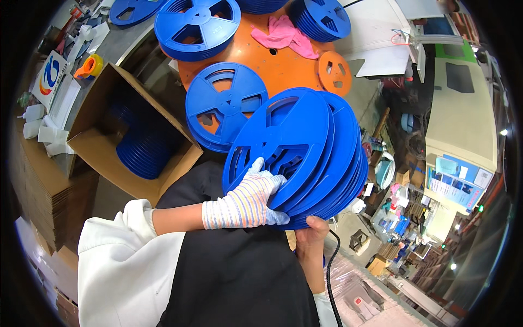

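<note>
A stack of blue plastic reels (348, 141) is held tilted in front of my body. My left hand (248, 199), in a striped knit glove, lies on the near side of the top reel (299, 117), its fingers curled into the reel's cut-out and its thumb at the rim. Beneath the stack's near edge my bare right hand (312, 231) grips the reels, its thumb visible and its other fingers hidden. The upper reels are fanned apart from those below. Just beyond the stack, more blue reels (226, 101) lie on an orange round table (256, 54).
An open cardboard box (180, 163) holding blue reels stands to the left. Further blue reel stacks (197, 27), a pink cloth (284, 37) and an orange disc (335, 73) are on the table. A black cable (330, 272) hangs beside my right arm. A cream machine (460, 114) stands at right.
</note>
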Demonstrator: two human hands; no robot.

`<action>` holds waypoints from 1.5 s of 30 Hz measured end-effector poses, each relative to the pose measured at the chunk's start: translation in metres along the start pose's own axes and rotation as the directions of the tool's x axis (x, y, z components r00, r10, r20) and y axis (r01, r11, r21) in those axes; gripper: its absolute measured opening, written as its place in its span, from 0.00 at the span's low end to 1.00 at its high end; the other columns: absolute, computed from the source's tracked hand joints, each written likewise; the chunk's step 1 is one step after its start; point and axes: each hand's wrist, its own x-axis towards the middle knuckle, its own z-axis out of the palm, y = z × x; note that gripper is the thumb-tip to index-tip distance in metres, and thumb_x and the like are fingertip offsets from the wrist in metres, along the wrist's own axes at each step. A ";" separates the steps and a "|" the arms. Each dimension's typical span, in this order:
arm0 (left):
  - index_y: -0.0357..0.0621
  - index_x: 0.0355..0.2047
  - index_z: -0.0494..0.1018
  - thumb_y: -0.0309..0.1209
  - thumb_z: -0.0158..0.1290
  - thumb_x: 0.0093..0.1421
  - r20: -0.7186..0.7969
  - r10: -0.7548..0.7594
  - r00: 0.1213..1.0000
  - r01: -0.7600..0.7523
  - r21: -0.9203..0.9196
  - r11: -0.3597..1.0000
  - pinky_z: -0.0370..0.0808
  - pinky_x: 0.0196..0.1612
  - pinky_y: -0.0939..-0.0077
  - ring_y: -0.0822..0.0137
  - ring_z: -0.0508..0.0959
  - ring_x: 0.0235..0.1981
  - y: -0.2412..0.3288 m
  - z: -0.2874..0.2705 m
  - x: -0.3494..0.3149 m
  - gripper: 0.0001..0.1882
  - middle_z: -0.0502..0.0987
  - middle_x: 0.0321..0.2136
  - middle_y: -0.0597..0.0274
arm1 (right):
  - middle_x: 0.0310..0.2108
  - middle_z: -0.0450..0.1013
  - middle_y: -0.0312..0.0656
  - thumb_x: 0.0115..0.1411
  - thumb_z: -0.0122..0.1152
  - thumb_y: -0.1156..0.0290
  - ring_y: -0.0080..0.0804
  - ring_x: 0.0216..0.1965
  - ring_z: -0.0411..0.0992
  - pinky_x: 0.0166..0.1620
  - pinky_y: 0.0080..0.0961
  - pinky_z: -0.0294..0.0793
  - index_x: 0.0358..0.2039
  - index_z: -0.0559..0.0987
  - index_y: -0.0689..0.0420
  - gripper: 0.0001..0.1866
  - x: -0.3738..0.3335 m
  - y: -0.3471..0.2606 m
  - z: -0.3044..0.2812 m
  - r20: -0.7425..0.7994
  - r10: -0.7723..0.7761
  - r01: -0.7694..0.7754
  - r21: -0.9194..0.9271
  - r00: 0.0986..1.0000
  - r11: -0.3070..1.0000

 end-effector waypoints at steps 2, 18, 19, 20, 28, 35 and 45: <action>0.36 0.50 0.72 0.50 0.70 0.45 -0.003 -0.014 1.000 0.014 0.037 0.999 0.42 0.70 0.38 0.45 0.76 0.48 -0.002 0.005 -0.001 0.38 0.76 0.37 0.49 | 0.56 0.70 0.50 0.38 0.67 0.78 0.49 0.58 0.69 0.63 0.46 0.67 0.62 0.64 0.64 0.46 -0.001 0.002 0.000 -0.016 0.008 -0.007 0.008 1.000 1.000; 0.31 0.52 0.70 0.47 0.70 0.44 -0.047 -0.053 0.997 0.057 0.084 0.995 0.44 0.70 0.38 0.44 0.77 0.46 0.006 0.004 -0.008 0.41 0.76 0.38 0.44 | 0.55 0.70 0.51 0.40 0.63 0.79 0.50 0.57 0.70 0.63 0.46 0.68 0.62 0.64 0.64 0.43 -0.005 0.001 0.007 0.006 -0.006 0.006 -0.024 1.000 1.000; 0.31 0.51 0.70 0.46 0.70 0.44 -0.042 -0.051 0.998 0.054 0.070 0.996 0.44 0.70 0.37 0.43 0.76 0.46 0.005 0.002 -0.009 0.40 0.76 0.38 0.43 | 0.55 0.70 0.51 0.40 0.63 0.78 0.50 0.57 0.70 0.63 0.46 0.68 0.62 0.64 0.64 0.44 -0.005 0.000 0.010 0.006 0.000 0.000 -0.035 1.000 0.999; 0.31 0.50 0.70 0.43 0.69 0.45 -0.122 0.004 0.993 -0.001 0.027 1.000 0.46 0.68 0.35 0.40 0.75 0.47 0.004 0.002 -0.015 0.37 0.75 0.38 0.42 | 0.58 0.68 0.53 0.41 0.64 0.77 0.52 0.59 0.68 0.64 0.47 0.66 0.65 0.61 0.63 0.46 -0.004 0.000 0.011 0.025 -0.013 0.014 -0.061 1.000 0.998; 0.35 0.63 0.61 0.41 0.66 0.52 -0.057 -0.224 0.973 0.163 -0.519 0.839 0.46 0.70 0.50 0.34 0.56 0.65 -0.019 -0.023 -0.032 0.43 0.64 0.60 0.37 | 0.67 0.60 0.54 0.46 0.62 0.79 0.56 0.68 0.57 0.69 0.54 0.55 0.70 0.51 0.58 0.50 -0.003 -0.023 0.014 0.248 0.014 -0.037 0.088 0.969 0.995; 0.36 0.58 0.67 0.52 0.68 0.46 -0.115 -0.089 0.989 0.076 -0.111 0.991 0.35 0.69 0.33 0.38 0.70 0.58 -0.006 -0.018 -0.029 0.45 0.74 0.50 0.40 | 0.67 0.59 0.54 0.45 0.62 0.78 0.55 0.70 0.54 0.72 0.54 0.49 0.69 0.53 0.59 0.49 -0.004 -0.018 0.008 0.263 -0.009 -0.021 0.112 0.965 0.993; 0.30 0.55 0.68 0.56 0.68 0.43 -0.073 -0.038 0.997 0.035 -0.031 0.999 0.39 0.70 0.35 0.39 0.74 0.54 0.003 0.008 -0.024 0.48 0.76 0.46 0.35 | 0.61 0.66 0.50 0.39 0.72 0.68 0.44 0.62 0.64 0.67 0.41 0.59 0.63 0.63 0.59 0.48 -0.003 -0.010 0.029 0.150 0.001 0.013 -0.090 0.989 0.996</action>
